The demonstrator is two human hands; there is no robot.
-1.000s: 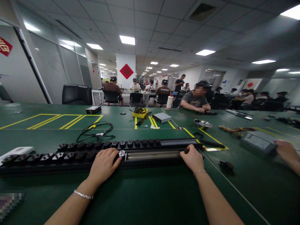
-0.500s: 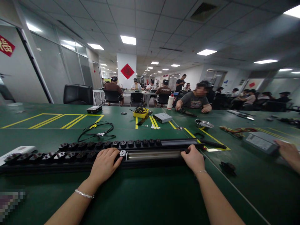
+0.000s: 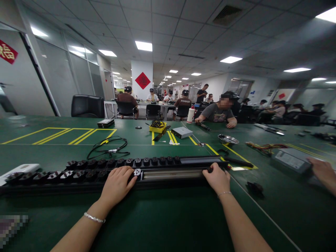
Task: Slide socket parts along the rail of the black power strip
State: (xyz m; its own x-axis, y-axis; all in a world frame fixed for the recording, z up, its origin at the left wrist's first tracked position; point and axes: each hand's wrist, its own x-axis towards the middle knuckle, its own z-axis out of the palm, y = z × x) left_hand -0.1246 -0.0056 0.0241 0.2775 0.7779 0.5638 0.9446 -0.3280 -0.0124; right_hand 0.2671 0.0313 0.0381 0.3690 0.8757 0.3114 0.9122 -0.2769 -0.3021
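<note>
A long black power strip lies across the green table in front of me, with a row of socket modules along its left part and a bare metal channel along its right. My left hand is curled over the strip's middle, its thumb at the last socket module beside the channel. At the channel's right end, my right hand is closed with thumb and forefinger on a small black part at the strip's end. Its other fingers are partly hidden. A second black power strip lies just behind, parallel to the first.
A black cable lies coiled beyond the strips. A grey metal box, a yellow tray and a metal bowl stand farther back. On the right, another person's hand touches a power supply. A black part lies nearby.
My hands and the strip are practically where they were. Across the table, the seated person's dark tool has swung to a different angle.
</note>
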